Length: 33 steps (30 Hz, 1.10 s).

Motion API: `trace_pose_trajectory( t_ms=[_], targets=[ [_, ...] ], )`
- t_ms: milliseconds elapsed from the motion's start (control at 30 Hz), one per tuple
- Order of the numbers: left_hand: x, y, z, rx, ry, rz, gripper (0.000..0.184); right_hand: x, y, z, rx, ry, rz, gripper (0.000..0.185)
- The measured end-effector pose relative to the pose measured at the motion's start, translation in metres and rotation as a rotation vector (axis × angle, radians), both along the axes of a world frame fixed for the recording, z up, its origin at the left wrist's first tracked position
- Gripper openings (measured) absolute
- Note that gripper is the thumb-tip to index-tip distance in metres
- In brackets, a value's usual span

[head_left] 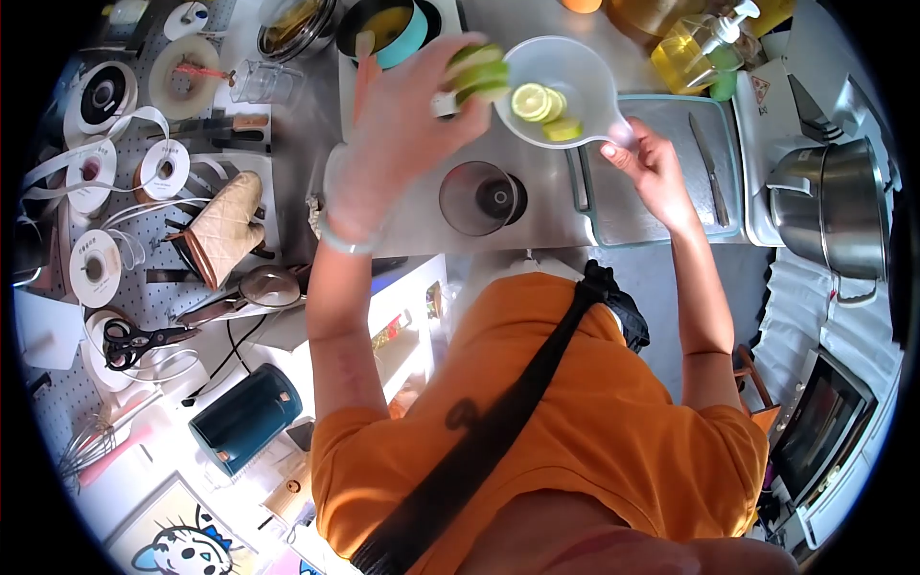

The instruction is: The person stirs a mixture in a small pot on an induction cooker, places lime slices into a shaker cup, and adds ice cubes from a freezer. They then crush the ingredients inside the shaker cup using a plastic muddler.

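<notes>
My right hand (654, 180) grips the handle of a translucent white plastic bowl (592, 84), tilted above the steel counter. Several lime slices (537, 102) lie inside it. My left hand (412, 129), smeared by motion, is closed on green lime pieces (479, 75) just left of the bowl's rim; how many it holds is unclear. Below the bowl, nearer my body, a clear cup (471, 201) stands on the counter. Right of it lies a light cutting board (642, 206) with a knife (707, 168) along its right side.
A teal pot (407, 43) and a glass-lidded pan (295, 27) stand at the back left. A yellow pump bottle (695, 56) is at the back right. A steel pot (843, 206) sits far right. Ribbon spools, scissors (144, 340) and an oven mitt (228, 225) hang on the left pegboard.
</notes>
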<state>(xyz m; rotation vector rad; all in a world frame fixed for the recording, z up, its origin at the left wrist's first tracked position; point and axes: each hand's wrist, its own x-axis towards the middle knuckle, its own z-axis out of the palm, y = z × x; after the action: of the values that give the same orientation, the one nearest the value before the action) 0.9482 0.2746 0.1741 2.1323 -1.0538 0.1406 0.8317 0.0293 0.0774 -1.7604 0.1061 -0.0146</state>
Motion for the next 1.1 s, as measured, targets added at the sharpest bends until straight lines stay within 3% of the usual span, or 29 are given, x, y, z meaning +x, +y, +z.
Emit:
trace_pose_trajectory(
  t_ms=[100,167,400,700,1100],
  targets=[
    [-0.028,0.033,-0.010,0.045,-0.129,0.083,0.041,-0.003,-0.010,-0.008,-0.001,-0.063,0.004,0.030],
    [-0.054,0.043,-0.016,0.186,0.133,0.154,0.044,-0.007,-0.017,-0.012,-0.017,-0.074,0.008,0.030],
    [-0.077,0.046,-0.041,0.398,0.072,0.084,0.046,-0.013,-0.022,-0.003,-0.155,-0.147,-0.014,0.027],
    [-0.075,0.030,-0.043,0.418,0.004,0.027,0.042,-0.024,-0.018,0.020,-0.294,-0.202,-0.043,0.029],
    [-0.072,0.031,-0.041,0.459,0.117,0.037,0.042,-0.028,-0.018,0.012,-0.260,-0.266,-0.065,0.029]
  ],
)
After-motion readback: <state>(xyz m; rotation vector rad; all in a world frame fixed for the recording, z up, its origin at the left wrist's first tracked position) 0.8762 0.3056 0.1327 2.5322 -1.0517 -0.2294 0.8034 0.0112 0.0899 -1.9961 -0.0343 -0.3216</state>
